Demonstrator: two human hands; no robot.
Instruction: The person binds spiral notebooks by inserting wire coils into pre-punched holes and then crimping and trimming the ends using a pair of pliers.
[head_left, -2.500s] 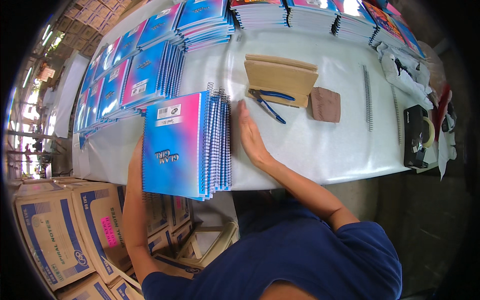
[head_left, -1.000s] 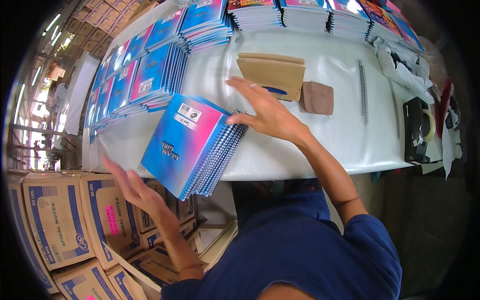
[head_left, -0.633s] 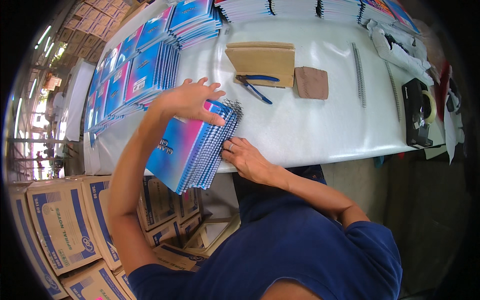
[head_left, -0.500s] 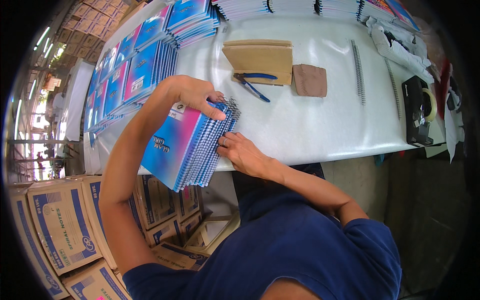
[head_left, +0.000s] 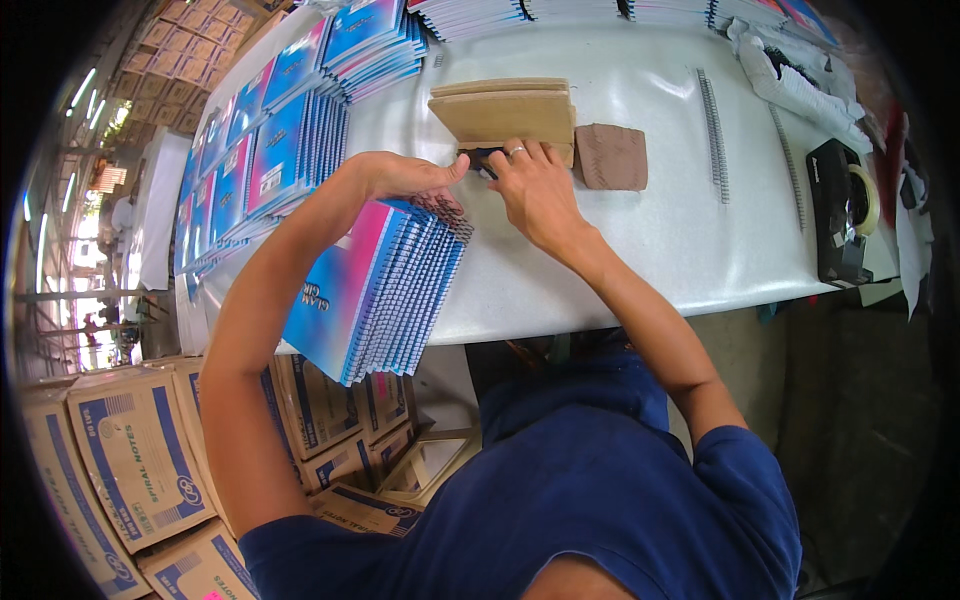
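A thick stack of blue-and-pink spiral notebooks (head_left: 375, 290) lies at the near table edge, its lower end hanging past the edge. My left hand (head_left: 400, 178) grips the stack's far end, thumb pointing right. My right hand (head_left: 535, 185) lies just beside it, a ring on one finger. Its fingertips pinch a dark blue-handled tool (head_left: 483, 158) that lies against the front of a pile of brown paper sheets (head_left: 505, 112). Most of the tool is hidden under the fingers.
The white table (head_left: 650, 250) carries rows of notebook stacks (head_left: 290, 150) along its left and far sides. A brown pad (head_left: 612, 157), loose spiral wires (head_left: 713, 135) and a black tape dispenser (head_left: 840, 210) lie to the right. Cardboard boxes (head_left: 130, 450) stand below left.
The stack went from standing upright to lying tilted at the table edge. My left hand slid up to its far end. My right hand left the stack and reached forward onto the blue-handled tool.
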